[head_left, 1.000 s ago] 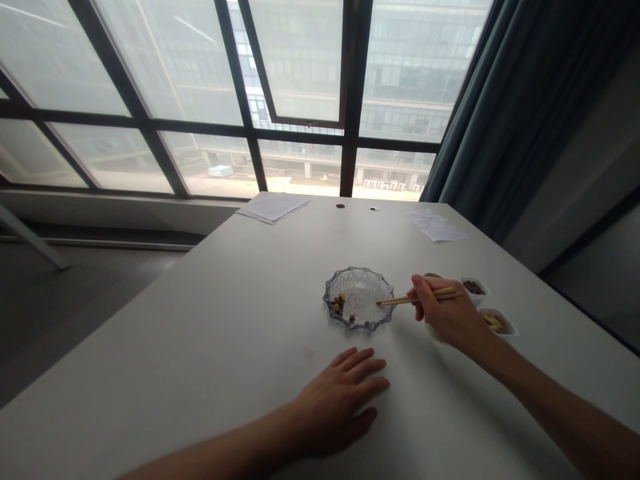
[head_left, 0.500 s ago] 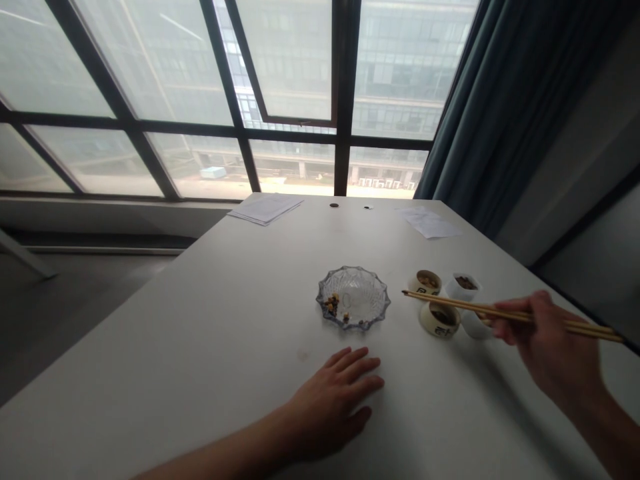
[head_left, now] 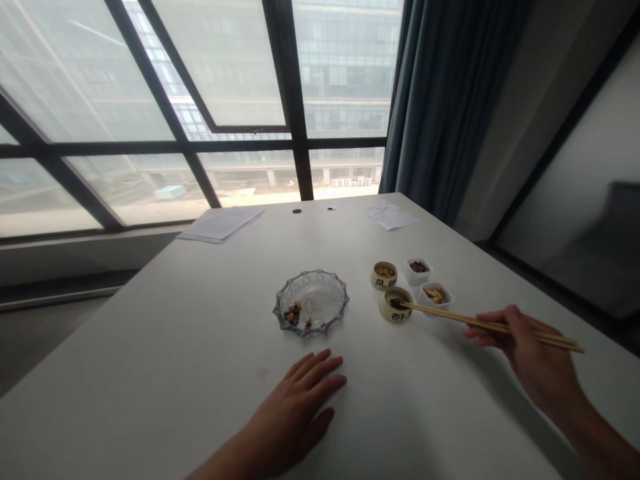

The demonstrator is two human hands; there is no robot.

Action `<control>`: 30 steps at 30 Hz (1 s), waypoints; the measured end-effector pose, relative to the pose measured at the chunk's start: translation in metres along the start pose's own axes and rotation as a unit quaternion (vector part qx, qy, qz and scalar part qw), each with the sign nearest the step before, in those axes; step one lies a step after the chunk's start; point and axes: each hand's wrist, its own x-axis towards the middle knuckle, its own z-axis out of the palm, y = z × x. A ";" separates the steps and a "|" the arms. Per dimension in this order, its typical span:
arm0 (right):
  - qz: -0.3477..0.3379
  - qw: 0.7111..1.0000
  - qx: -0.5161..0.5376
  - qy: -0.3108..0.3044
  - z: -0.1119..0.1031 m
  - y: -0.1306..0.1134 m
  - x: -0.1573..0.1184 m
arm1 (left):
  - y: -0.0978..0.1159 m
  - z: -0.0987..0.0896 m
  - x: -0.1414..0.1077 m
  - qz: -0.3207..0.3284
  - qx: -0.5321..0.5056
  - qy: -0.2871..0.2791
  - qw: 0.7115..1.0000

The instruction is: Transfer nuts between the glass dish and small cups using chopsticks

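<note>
My right hand (head_left: 525, 347) grips a pair of wooden chopsticks (head_left: 465, 317). Their tips reach into the near cream-coloured cup (head_left: 397, 313), which has dark characters on its side and dark bits inside. Behind it stands a similar cream cup (head_left: 384, 283) with brownish pieces. Two white plastic tubs are beside them: the far tub (head_left: 418, 277) has dark pieces, the near tub (head_left: 445, 305) pale yellowish ones. A scalloped glass dish (head_left: 333, 293) holds a small cluster of mixed dark and yellowish pieces (head_left: 293, 313). Just in front of the dish my left hand (head_left: 300, 400) lies on the table, fingers spread.
The white table (head_left: 210, 320) extends toward the windows. A stack of papers (head_left: 220, 224) lies at its far left, another sheet (head_left: 390, 215) at its far right. Two small round fittings sit between them near the back edge. A blue curtain (head_left: 445, 100) hangs at right.
The chopstick tips have moved from above the cups down into the near cream cup. My view has turned right, so everything appears further left. My left hand stays flat on the table.
</note>
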 end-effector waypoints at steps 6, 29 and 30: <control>-0.019 1.000 -0.020 -0.014 -0.010 0.007 -0.001 | -0.004 0.003 -0.002 0.006 0.010 0.008 1.000; -0.096 0.993 -0.025 -0.069 0.017 -0.003 -0.026 | 0.006 0.002 0.003 -0.006 -0.016 0.025 1.000; -0.101 0.991 -0.030 -0.087 0.025 -0.008 -0.028 | 0.007 0.001 0.003 -0.005 -0.018 0.028 0.999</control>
